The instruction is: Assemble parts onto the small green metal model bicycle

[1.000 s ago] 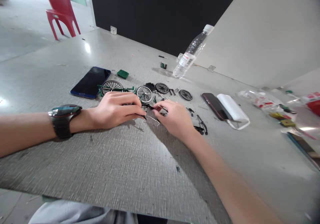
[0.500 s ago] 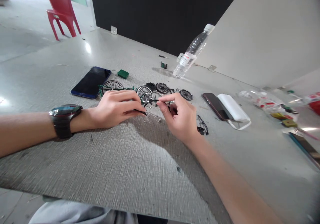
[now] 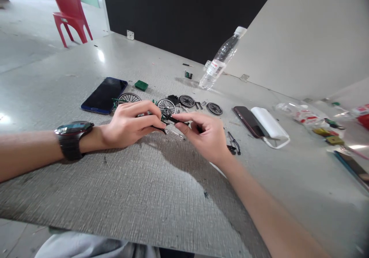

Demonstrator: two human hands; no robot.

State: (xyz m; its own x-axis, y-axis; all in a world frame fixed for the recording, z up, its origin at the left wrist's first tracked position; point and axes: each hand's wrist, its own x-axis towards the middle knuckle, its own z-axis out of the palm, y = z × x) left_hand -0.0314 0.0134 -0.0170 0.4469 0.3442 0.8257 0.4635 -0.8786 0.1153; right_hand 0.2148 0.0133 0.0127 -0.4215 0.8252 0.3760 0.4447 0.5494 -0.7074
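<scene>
on table (image 3: 115, 196) — right hand (image 3: 203, 133) pinching black part (image 3: 170, 118), left hand (image 3: 132, 121) at nine o'clock, fingers closed on dark piece (image 3: 161, 129), probably to steady it; wheel (image 3: 186, 101) at one o'clock — lying flat, likely so it won't roll.

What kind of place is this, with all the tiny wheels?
Probably a plain indoor workroom, though I can't tell exactly. You can see a gray table with small wheels lying on it, a dark panel along its back edge, and a red chair on the floor beyond.
</scene>
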